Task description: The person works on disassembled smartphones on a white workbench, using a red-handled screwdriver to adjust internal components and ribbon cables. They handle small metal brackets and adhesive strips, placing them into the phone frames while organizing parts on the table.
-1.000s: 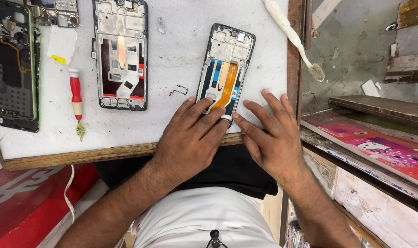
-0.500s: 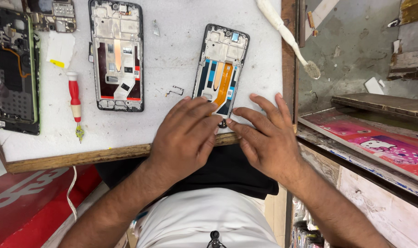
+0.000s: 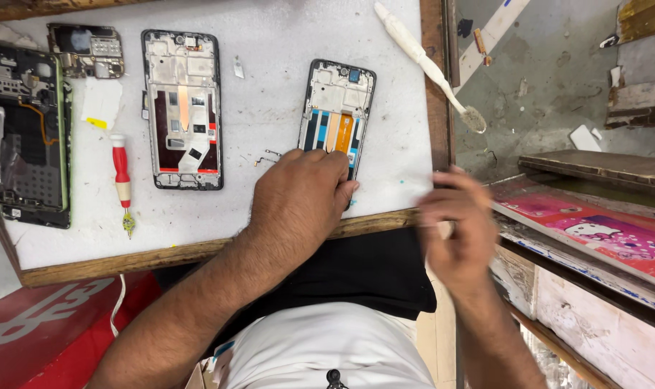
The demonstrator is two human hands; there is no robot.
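Observation:
An opened phone frame with an orange flex cable (image 3: 337,112) lies on the white work mat (image 3: 270,101). My left hand (image 3: 298,198) rests palm down on the lower end of that frame, fingers together pressing on it. My right hand (image 3: 457,230) hangs blurred off the table's right edge, fingers loosely curled, with nothing visible in it. A second opened phone frame (image 3: 182,108) lies further left on the mat.
A red-handled screwdriver (image 3: 121,176) lies left of the second frame. A dismantled phone with green edge (image 3: 26,137) and a small circuit board (image 3: 86,50) sit at far left. A white toothbrush (image 3: 428,65) overhangs the right edge. Small metal clips (image 3: 270,156) lie by my left hand.
My right hand has left the phone frame and swung right, off the table edge. My left hand stays pressed on the frame's lower end.

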